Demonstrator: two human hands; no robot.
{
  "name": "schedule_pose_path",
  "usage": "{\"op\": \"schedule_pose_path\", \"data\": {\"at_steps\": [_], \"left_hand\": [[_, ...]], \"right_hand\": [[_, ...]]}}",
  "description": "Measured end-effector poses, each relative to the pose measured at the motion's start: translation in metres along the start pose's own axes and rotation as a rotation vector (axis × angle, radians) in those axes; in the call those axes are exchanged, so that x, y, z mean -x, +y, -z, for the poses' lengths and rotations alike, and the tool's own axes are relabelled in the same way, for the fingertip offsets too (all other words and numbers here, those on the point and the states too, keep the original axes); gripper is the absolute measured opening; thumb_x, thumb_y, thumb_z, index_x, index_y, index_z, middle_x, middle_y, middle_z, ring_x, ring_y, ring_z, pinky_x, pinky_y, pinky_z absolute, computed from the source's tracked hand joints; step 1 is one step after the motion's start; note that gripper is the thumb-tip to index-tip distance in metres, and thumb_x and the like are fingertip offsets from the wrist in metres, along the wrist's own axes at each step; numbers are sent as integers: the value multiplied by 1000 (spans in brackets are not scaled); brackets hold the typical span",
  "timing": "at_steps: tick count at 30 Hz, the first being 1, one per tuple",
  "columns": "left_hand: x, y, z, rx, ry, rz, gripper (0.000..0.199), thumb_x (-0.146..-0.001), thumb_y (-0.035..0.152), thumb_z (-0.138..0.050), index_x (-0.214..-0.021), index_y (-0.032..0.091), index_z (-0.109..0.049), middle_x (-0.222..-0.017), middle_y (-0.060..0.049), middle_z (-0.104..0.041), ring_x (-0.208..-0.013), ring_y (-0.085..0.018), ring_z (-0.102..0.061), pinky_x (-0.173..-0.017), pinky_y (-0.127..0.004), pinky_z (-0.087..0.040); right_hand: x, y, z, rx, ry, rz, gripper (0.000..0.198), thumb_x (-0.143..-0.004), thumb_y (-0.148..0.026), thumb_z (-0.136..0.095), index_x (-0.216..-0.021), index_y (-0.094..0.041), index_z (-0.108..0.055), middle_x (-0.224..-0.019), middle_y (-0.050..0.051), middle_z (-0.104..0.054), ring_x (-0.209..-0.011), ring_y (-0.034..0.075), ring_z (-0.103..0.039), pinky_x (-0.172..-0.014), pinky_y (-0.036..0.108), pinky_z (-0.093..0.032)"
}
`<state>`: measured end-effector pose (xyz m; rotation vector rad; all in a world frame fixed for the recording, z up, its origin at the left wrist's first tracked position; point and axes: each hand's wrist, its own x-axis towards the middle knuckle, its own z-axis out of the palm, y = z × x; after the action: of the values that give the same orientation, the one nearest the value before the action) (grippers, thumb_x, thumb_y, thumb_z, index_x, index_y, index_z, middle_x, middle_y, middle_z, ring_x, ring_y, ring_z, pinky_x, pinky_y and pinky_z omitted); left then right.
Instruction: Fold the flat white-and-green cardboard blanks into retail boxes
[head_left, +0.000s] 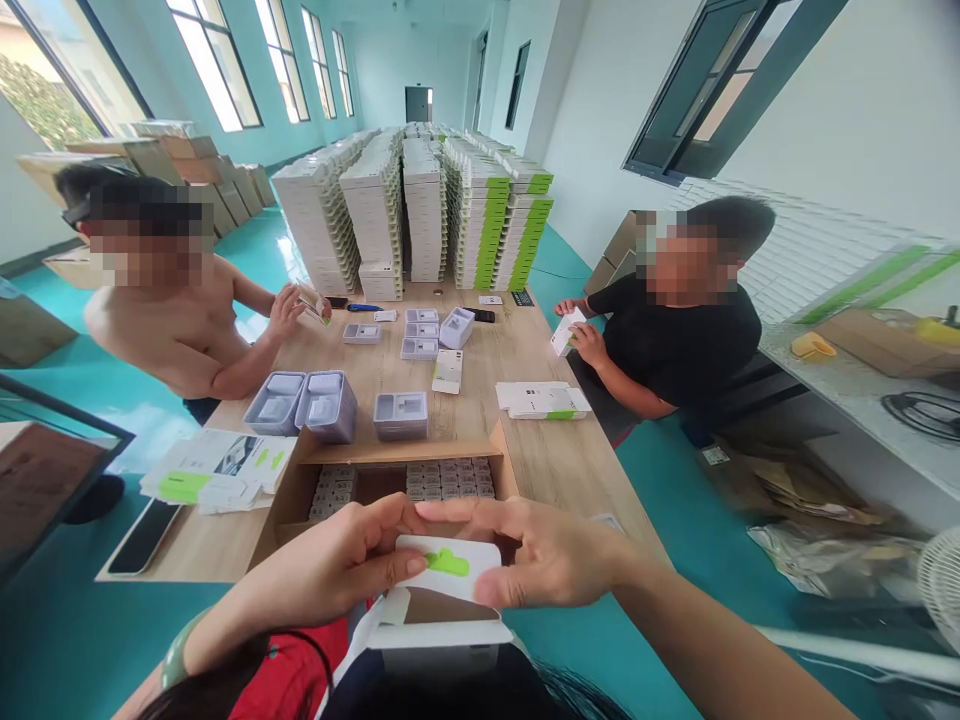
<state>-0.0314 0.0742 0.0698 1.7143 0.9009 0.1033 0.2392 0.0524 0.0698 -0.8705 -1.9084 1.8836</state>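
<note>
Bare forearms, a pale green bangle point(174, 655) on the left wrist, red clothing point(289, 675) below.

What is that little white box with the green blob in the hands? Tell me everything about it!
The small white box looks like thin cardboard, with a bright green mark on its top flap. It is held flat and close to the camera, its flaps open and brown inside. The left hand pinches its left edge; the right hand grips its right edge. Behind it sits an open cardboard carton.
</note>
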Motion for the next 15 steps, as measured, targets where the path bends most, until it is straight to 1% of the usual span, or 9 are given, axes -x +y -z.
{"op": "schedule_pose_path", "data": {"at_steps": [2, 4, 6, 7, 8, 10, 11, 13, 15], "left_hand": [[2, 0, -4, -15, 36, -4, 30, -98, 51, -51, -101, 21, -55, -68, 8, -51, -60, -11, -41, -55, -23, -32], [2, 0, -8, -8, 59, -8, 29, -99, 50, -50, -103, 21, -55, -68, 8, -52, -61, -11, -41, -56, -23, -32], [3, 0, -11, 9, 60, -7, 29, -99, 49, -50, -108, 22, -55, -71, 7, -55, -62, -11, -43, -56, -23, -33], [2, 0, -12, 10, 58, -3, 29, -98, 49, -50, -110, 22, -55, -71, 7, -56, -62, -11, -43, -56, -23, -33], [2, 0, -12, 4, 59, 3, 29, -98, 48, -50, -111, 22, -55, -70, 7, -56, -62, -12, -43, -56, -23, -33], [1, 1, -13, -24, 76, 14, 27, -97, 45, -51, -110, 23, -56, -68, 7, -54, -61, -12, -44, -56, -23, -33], [0, 2, -12, -42, 83, 18, 26, -97, 44, -52, -109, 22, -57, -68, 7, -54, -61, -12, -45, -56, -23, -34], [-1, 4, -10, -84, 80, 13, 24, -95, 42, -53, -108, 22, -59, -67, 7, -55, -61, -12, -47, -56, -23, -34], [-2, 8, -8, -131, 54, -25, 22, -95, 40, -55, -107, 22, -61, -67, 6, -59, -61, -13, -50, -57, -23, -35]], "right_hand": [[1, -3, -2, 97, 32, -59, 82, -90, -43, -68, -162, -20, -34, -103, 6, -73, -75, 14, -59, -65, 23, -45], [0, -9, -3, 167, 38, -93, 68, -95, -35, -60, -158, -18, -42, -96, 4, -70, -70, 12, -54, -61, 22, -42], [-1, -17, -4, 218, 32, -126, 48, -96, -27, -54, -143, -15, -59, -81, -1, -63, -61, 10, -46, -55, 21, -37], [-2, -21, -4, 247, 29, -149, 38, -96, -23, -53, -130, -14, -67, -74, -3, -57, -58, 9, -42, -52, 20, -34], [-3, -25, -5, 289, 27, -173, 28, -95, -21, -53, -115, -14, -72, -68, -6, -52, -54, 8, -40, -49, 20, -32], [-5, -32, -5, 405, 32, -205, 15, -95, -19, -55, -93, -14, -69, -62, -7, -47, -52, 7, -40, -47, 20, -29], [-6, -35, -5, 462, 30, -216, 13, -94, -18, -56, -89, -15, -67, -62, -8, -47, -52, 7, -40, -47, 20, -29], [-7, -39, -4, 537, 10, -238, 8, -93, -17, -58, -88, -16, -64, -62, -8, -47, -51, 7, -40, -47, 20, -27], [-9, -43, -4, 553, -24, -243, 4, -89, -14, -63, -90, -17, -65, -62, -9, -48, -50, 7, -42, -48, 21, -28]]}}
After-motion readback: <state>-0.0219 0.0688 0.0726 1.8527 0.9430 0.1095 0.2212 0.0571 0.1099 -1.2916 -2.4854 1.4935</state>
